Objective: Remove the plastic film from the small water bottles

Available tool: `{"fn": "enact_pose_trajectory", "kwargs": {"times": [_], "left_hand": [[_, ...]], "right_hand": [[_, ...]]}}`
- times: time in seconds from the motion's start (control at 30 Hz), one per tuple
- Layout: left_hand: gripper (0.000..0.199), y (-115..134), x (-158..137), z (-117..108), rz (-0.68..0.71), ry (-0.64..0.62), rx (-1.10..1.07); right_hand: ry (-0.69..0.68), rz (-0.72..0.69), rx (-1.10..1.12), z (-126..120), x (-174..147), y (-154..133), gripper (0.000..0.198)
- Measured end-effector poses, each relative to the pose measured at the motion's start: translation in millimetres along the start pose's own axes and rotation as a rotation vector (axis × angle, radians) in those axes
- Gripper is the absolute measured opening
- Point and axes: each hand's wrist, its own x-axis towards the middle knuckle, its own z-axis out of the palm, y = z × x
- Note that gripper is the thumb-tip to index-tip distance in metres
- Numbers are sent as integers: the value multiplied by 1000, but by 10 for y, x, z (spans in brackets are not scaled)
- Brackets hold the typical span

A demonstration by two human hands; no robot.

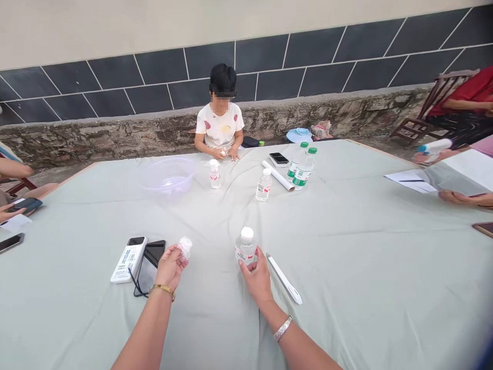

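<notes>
My left hand (172, 263) pinches a crumpled piece of clear plastic wrap (185, 247) above the cloth, beside a dark phone (153, 261) and a white power bank (130, 259). Around a small clear bottle with a white cap (245, 247), my right hand (256, 275) has its fingers closed. That bottle is upright, its red and white label partly covered by my fingers. Just right of this hand lies a slim white tool, perhaps a cutter (284, 279).
Farther off stand two more small bottles (215, 174) (264, 185), a translucent basin (169, 174), two green-capped bottles (303, 172), a paper roll (278, 176) and a phone (279, 159). A person (220, 123) sits opposite. Other people with papers (412, 181) and phones sit at both sides.
</notes>
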Motion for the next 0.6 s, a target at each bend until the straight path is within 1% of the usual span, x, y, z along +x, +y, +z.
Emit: {"fn": "enact_pose_trajectory", "kwargs": {"times": [0.07,0.13,0.2,0.23,0.27,0.33,0.43,0.5,0.6], "left_hand": [[18,158,317,158,-5,50,-11],[15,337,622,326,4,89,-18],[15,456,835,465,25,110,-25],[16,473,892,511,38,104,-29],[16,457,914,536,49,83,-32],[18,345,872,527,55,8,-34],[23,94,704,411,7,-89,-11],[28,-45,594,320,-38,-110,10],[35,-177,461,211,-79,-131,29]], "right_hand": [[-16,29,-11,3,11,36,58],[-34,33,-1,7,38,63,57],[-44,36,23,34,107,73,56],[-42,40,31,59,164,73,56],[-32,46,34,92,236,69,56],[1,47,16,172,424,54,56],[49,37,-42,306,795,24,56],[45,41,-64,398,1087,-4,55],[61,62,-68,552,1563,-66,56]]}}
